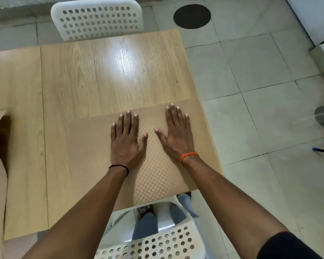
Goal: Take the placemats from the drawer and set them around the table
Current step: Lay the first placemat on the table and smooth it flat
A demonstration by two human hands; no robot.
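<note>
On the near side of the table, by the white chair, the left hand and right hand press flat and wide on a placemat, smoothing it down, so I think fetching another mat comes next.

Soft, even indoor light is seen; a bright glare patch lies on the table at upper centre, probably from overhead. Edges are bent and slightly blurred.
</note>
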